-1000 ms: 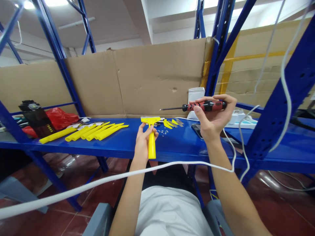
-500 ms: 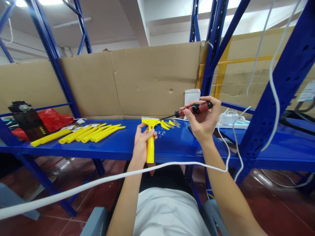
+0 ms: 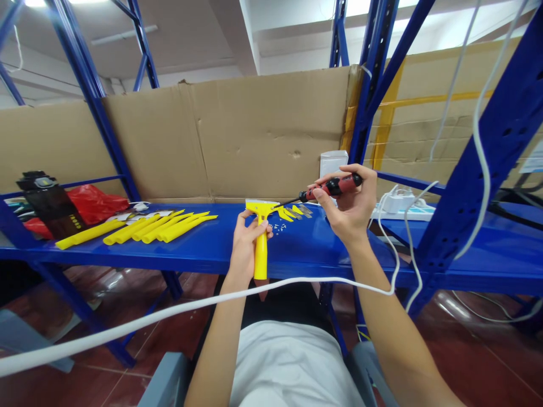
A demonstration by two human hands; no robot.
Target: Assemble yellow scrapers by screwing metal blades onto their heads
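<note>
My left hand (image 3: 247,244) is wrapped round the handle of a yellow scraper (image 3: 261,254), held upright with its wide head and pale blade edge at the top. A red and black screwdriver (image 3: 331,187) is gripped in my right hand (image 3: 354,206). Its dark shaft points left, and the tip meets the right side of the scraper head. Just beyond lie small yellow head pieces (image 3: 285,213) and thin metal blades (image 3: 303,211). Several tiny screws (image 3: 278,228) are scattered on the blue bench right of the scraper.
Several yellow handles (image 3: 148,227) lie in a row on the blue bench (image 3: 203,249). A black bottle (image 3: 48,206) and red bag (image 3: 95,204) stand far left. A white cable (image 3: 169,310) crosses over my forearms. A power strip (image 3: 418,212) sits at right, cardboard (image 3: 254,135) behind.
The screwdriver has shifted slightly left and its tip has come onto the scraper head. My left hand keeps its grip on the scraper. The view has moved a little.
</note>
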